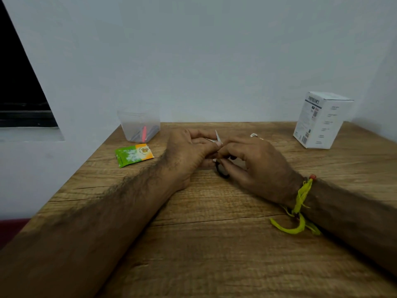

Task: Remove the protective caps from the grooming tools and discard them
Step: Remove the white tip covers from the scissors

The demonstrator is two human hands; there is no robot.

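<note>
Small scissors with black finger loops and thin metal blades are held between both hands over the middle of the wooden table. My left hand pinches the blade end, where a pointed silvery tip sticks up. My right hand grips the scissors at the black loops with curled fingers. Whether a cap sits on the blades is hidden by my fingers.
A clear plastic container with a red and some dark tools stands at the back left. A green and orange sachet lies in front of it. A white carton stands back right. A small pale object lies behind my right hand.
</note>
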